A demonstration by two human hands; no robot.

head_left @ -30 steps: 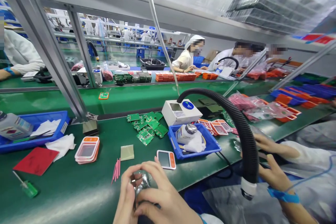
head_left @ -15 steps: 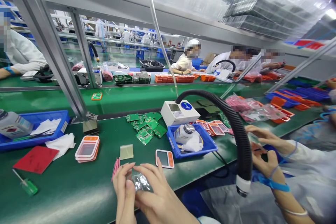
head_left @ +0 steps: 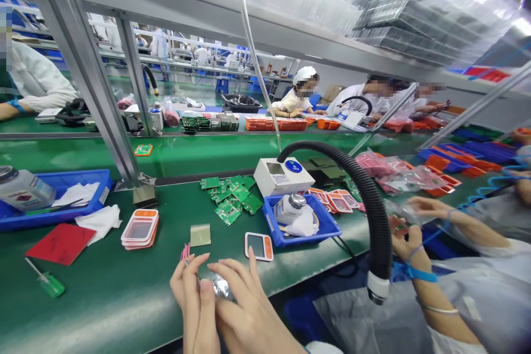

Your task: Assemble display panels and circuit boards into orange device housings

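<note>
My left hand (head_left: 191, 294) and my right hand (head_left: 248, 303) meet near the front edge of the green bench. Between them they grip a shiny, silvery piece (head_left: 221, 286), thin and reflective, its kind unclear. Fingers of both hands are bent around it and cover most of it. Just beyond my left hand lie several thin pink strips (head_left: 185, 251) and a flat, greyish-green square panel (head_left: 201, 235). An orange-and-white frame with a grey screen (head_left: 259, 246) rests beyond my right fingertips. Several green circuit boards (head_left: 229, 210) form a loose pile farther back.
A blue tray (head_left: 305, 239) with a bottle, a white box (head_left: 269, 180) and a black hose (head_left: 375, 221) stand to the right. Stacked frames (head_left: 139, 232), a red sheet (head_left: 62, 243) and a green-handled screwdriver (head_left: 50, 285) lie left. A co-worker's hands (head_left: 409, 238) work at right.
My hands still grip the silvery piece, having shifted slightly left with fingers a little changed. The orange-framed board on the belt behind has moved left. The co-worker's hands have shifted.
</note>
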